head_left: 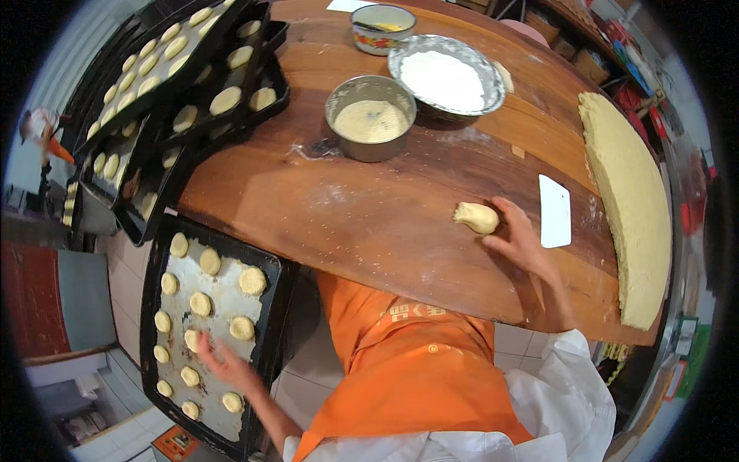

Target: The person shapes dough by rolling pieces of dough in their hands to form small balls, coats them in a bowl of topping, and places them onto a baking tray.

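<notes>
My left hand (225,362) reaches over the baking tray (279,286), fingers stretched out, with their tips at a round dough piece (192,340). Whether they press it or only touch it is hard to make out. Several more flattened dough rounds (242,328) lie spread in rough rows on the tray. On the wooden table, my right hand (522,239) rests with thumb and forefinger apart beside a lump of dough (476,218). That lump is pinched at its left end. Just right of this hand lies a white dough scraper (555,211).
A long slab of dough (627,208) lies along the table's right edge. Toward the back stand a metal pan of sesame seeds (371,122), a bowl of white flour (443,80) and an enamel bowl (382,31). Stacked black trays (208,115) with dough rounds fill the far left.
</notes>
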### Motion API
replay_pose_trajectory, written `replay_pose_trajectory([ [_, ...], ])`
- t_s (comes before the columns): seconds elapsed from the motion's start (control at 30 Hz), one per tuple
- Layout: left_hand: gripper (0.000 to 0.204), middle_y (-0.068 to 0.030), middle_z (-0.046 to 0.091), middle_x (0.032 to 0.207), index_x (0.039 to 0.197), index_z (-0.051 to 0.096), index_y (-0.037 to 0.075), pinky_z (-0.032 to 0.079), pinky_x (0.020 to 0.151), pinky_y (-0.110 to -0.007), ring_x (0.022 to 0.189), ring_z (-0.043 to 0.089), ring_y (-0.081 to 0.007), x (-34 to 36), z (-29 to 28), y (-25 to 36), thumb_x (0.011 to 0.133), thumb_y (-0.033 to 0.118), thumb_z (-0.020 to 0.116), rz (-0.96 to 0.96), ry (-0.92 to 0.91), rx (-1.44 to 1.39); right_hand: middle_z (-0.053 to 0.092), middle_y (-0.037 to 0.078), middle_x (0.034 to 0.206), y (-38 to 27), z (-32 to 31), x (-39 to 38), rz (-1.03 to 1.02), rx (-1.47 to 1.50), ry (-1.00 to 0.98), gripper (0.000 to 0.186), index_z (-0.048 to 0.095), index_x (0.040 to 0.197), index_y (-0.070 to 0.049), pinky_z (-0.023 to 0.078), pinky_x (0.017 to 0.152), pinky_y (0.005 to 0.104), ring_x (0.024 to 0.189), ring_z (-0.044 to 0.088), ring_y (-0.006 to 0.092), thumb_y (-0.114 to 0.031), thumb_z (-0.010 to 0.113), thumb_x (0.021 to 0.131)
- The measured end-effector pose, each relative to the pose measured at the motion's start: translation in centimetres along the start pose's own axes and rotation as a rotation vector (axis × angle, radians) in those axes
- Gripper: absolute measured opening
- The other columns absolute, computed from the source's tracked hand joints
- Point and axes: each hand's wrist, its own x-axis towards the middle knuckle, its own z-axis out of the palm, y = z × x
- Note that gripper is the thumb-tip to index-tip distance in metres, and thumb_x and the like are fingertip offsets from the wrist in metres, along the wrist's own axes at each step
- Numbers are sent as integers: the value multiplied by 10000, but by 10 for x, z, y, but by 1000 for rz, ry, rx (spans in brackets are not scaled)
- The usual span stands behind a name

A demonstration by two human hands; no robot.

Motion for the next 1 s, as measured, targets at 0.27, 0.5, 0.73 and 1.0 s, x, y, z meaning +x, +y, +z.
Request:
replay_pose_trajectory([
  [0.27,390,-116,486,1183,1144,467,8,343,951,-329,1152,423,-229,-58,154,225,780,55,600,138,-765,-774,506,168,1116,-24,16,-4,-31,198,39,435,452,1110,-1,388,880,377,1044,495,320,-73,642,725],
  [0.5,360,-52,525,1015,1067,516,29,437,767,-246,908,514,-137,-101,185,271,745,90,665,51,-1119,-896,530,162,1040,-50,25,-18,4,502,116,471,410,1116,-45,454,783,348,941,553,313,-55,661,718],
  [0.73,194,-54,555,917,958,535,38,460,674,-224,789,535,-110,-86,181,280,789,83,620,-307,-1233,-888,511,83,1034,-42,21,-4,140,1012,-107,380,452,1037,-44,470,719,288,876,550,194,14,640,712],
  [1.0,186,-121,542,1036,1006,497,21,478,841,-300,964,554,-201,-72,189,268,821,20,513,-917,-1352,-1454,491,95,1103,-3,2,7,213,728,-121,345,464,1095,-36,437,844,295,1026,497,198,-14,577,770],
])
